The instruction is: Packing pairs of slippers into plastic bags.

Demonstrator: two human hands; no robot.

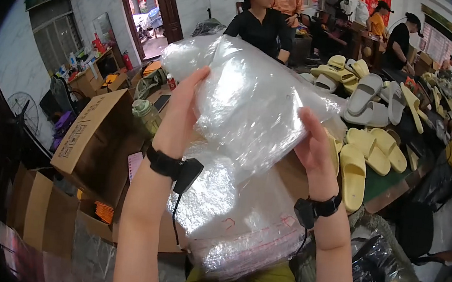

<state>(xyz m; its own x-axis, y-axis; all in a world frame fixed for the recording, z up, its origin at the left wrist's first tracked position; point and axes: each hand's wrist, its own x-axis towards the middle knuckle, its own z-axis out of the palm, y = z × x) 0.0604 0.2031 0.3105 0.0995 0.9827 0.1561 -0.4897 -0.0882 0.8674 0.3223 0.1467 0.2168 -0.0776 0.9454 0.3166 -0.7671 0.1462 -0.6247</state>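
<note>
A bundle of clear, shiny plastic bags (247, 99) is raised in front of me, above the table. My left hand (188, 93) grips its left side, the thumb along the edge and the other fingers hidden behind the plastic. At the right side, my right hand (313, 142) curves round the edge of the same bundle. Below lies more clear plastic bagging (244, 229), with a pinkish strip along its near edge, reaching over my lap. Both wrists carry black straps with small black devices.
Yellow slippers (353, 178) and grey slippers (365, 95) are heaped on the table to the right. An open cardboard box (96, 132) stands at the left, near a green-capped bottle (145, 112) and a phone (134, 165). A person in black (259, 22) is across the table.
</note>
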